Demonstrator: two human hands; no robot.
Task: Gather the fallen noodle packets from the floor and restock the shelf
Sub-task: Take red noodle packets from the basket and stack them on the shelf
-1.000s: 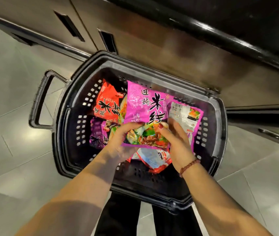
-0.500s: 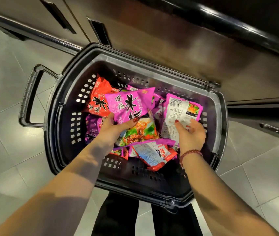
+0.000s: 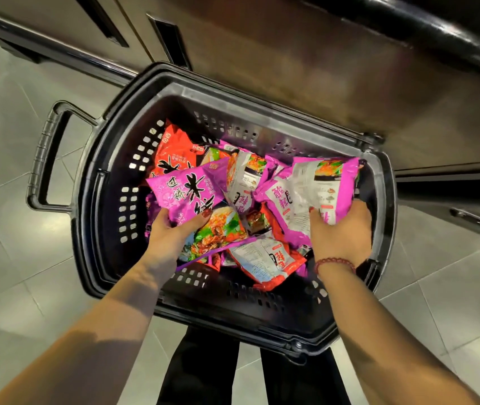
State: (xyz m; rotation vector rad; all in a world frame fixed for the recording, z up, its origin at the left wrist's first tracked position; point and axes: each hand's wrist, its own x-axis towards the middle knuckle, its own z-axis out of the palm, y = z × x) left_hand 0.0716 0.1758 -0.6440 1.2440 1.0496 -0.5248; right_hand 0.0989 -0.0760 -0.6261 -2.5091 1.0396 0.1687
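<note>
A black plastic basket point(image 3: 102, 229) stands on the floor and holds several noodle packets, purple and red. My left hand point(image 3: 171, 232) grips a purple packet point(image 3: 192, 197) with black characters, face up, at the basket's left. My right hand point(image 3: 341, 229) grips another purple packet point(image 3: 314, 188), turned back side up, at the basket's right; more packets seem gathered under it. A red packet point(image 3: 171, 153) leans on the far left wall. A red and white packet point(image 3: 268, 261) lies near the front.
The basket's handle point(image 3: 42, 159) sticks out to the left over grey floor tiles point(image 3: 7, 258). A dark shelf base point(image 3: 291, 68) with a shiny rail runs right behind the basket. My dark trouser legs point(image 3: 203, 372) are below the basket's near rim.
My right hand let go of the front-facing purple packet and took hold of the back-side-up purple packet on the right, lifting it. My left hand kept the first packet and lowered it to the left.
</note>
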